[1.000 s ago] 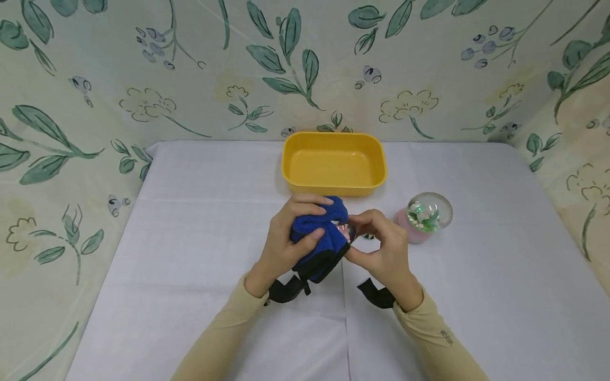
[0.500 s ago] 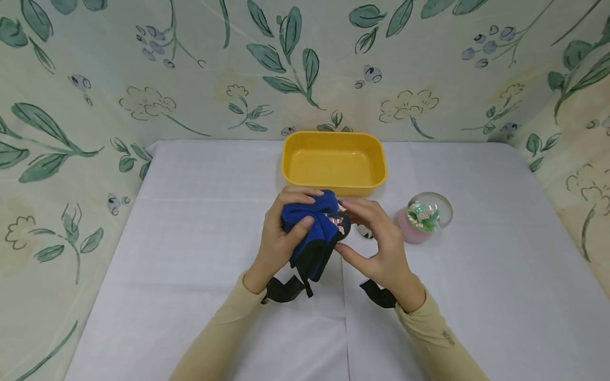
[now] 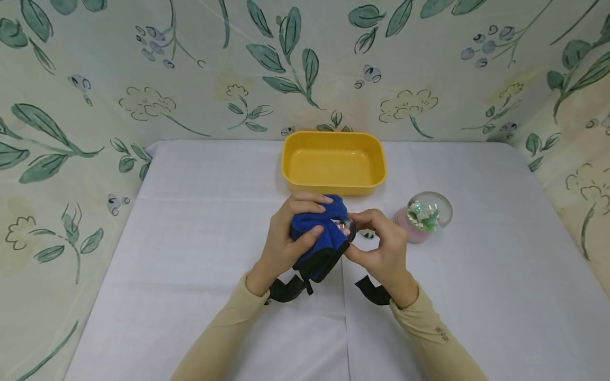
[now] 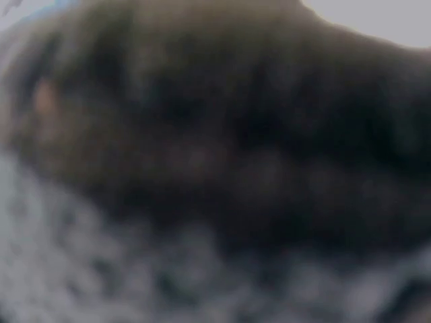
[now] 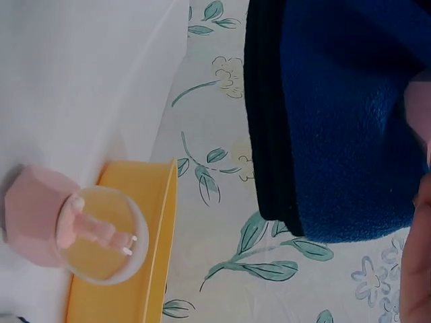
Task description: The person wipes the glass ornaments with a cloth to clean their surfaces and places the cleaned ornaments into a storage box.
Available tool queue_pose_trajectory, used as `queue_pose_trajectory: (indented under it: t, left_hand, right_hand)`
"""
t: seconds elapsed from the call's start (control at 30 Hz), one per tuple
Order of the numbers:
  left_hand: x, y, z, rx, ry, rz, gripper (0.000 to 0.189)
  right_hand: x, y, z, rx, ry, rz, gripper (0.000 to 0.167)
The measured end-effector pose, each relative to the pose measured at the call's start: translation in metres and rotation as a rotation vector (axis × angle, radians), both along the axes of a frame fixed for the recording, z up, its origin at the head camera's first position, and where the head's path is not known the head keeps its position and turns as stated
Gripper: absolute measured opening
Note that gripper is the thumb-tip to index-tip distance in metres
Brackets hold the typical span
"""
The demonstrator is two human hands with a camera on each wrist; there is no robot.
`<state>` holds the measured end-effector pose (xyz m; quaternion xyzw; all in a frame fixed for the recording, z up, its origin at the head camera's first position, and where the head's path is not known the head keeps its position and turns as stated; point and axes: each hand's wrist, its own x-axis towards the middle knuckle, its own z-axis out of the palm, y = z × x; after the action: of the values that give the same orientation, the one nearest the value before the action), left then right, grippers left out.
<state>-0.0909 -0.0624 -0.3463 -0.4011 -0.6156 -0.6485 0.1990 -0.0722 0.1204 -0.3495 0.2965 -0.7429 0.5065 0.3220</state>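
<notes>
In the head view we saw one yellow tray (image 3: 333, 164) in the upper centre, its smooth yellow floor showing. Just below it, at the centre of the frame, a blue fleece cloth (image 3: 331, 234) with black edging was bunched around a clear dome (image 3: 345, 228) that held something pinkish. The left hand (image 3: 287, 227) had its fingers and thumb wrapped round the cloth; the right hand (image 3: 388, 244) was partly closed, index finger and thumb pinching the dome at the cloth's right edge.

Right of centre, one snow globe (image 3: 424, 216) stood upright on the white tabletop (image 3: 200, 248), a pink base under a dome of green and white decorations. Between it and the right hand we counted one small black-and-white object (image 3: 367, 234), mostly hidden.

The right wrist view, turned sideways, showed a pink figurine globe (image 5: 74, 222) in front of the tray; in the head view we could not make it out. A flat pink surface (image 5: 419, 113) also met the cloth at its right edge. The left wrist view gave us only dark blur.
</notes>
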Motion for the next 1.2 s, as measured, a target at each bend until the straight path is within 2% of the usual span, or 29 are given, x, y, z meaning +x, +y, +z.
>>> queue_pose_trajectory:
  t: [0.13,0.27,0.4,0.47,0.53,0.67,0.77,1.03,1.2]
  left_hand:
    - [0.0007,0.0011,-0.0017,-0.019,0.030,0.008,0.031]
    - [0.0001,0.0003,-0.0037,0.007,0.006,0.013,0.031]
    - [-0.0014,-0.0026,-0.0043,0.067,-0.047,0.029,0.034]
    - [-0.0017,-0.0040,-0.0037,0.090,-0.069,0.034,0.035]
    - [-0.0021,-0.0049,-0.0029,0.098,-0.087,0.021,0.036]
    - [-0.0024,-0.0049,-0.0015,0.078,-0.098,-0.031,0.035]
    - [-0.0018,-0.0043,-0.0010,0.046,-0.082,-0.052,0.035]
    - [0.0019,-0.0018,-0.0025,-0.064,-0.007,-0.024,0.032]
    - [0.0020,-0.0008,-0.0043,-0.047,-0.013,-0.013,0.033]
  right_hand:
    - [-0.0002,-0.0003,-0.0019,-0.004,-0.076,-0.021,0.054]
    - [-0.0014,-0.0011,-0.0019,0.004,-0.087,-0.009,0.056]
    - [-0.0020,-0.0027,-0.0029,-0.028,-0.072,0.103,0.063]
    - [-0.0017,-0.0025,-0.0030,-0.001,-0.041,0.149,0.066]
    - [-0.0013,-0.0014,-0.0030,0.044,0.004,0.162,0.065]
    - [-0.0001,0.0011,-0.0025,0.121,0.084,0.110,0.056]
    - [0.0009,0.0021,-0.0027,0.117,0.092,0.074,0.054]
    - [0.0019,0.0015,-0.0044,0.057,-0.065,-0.008,0.053]
    - [0.0007,0.0019,-0.0032,0.076,-0.118,-0.024,0.058]
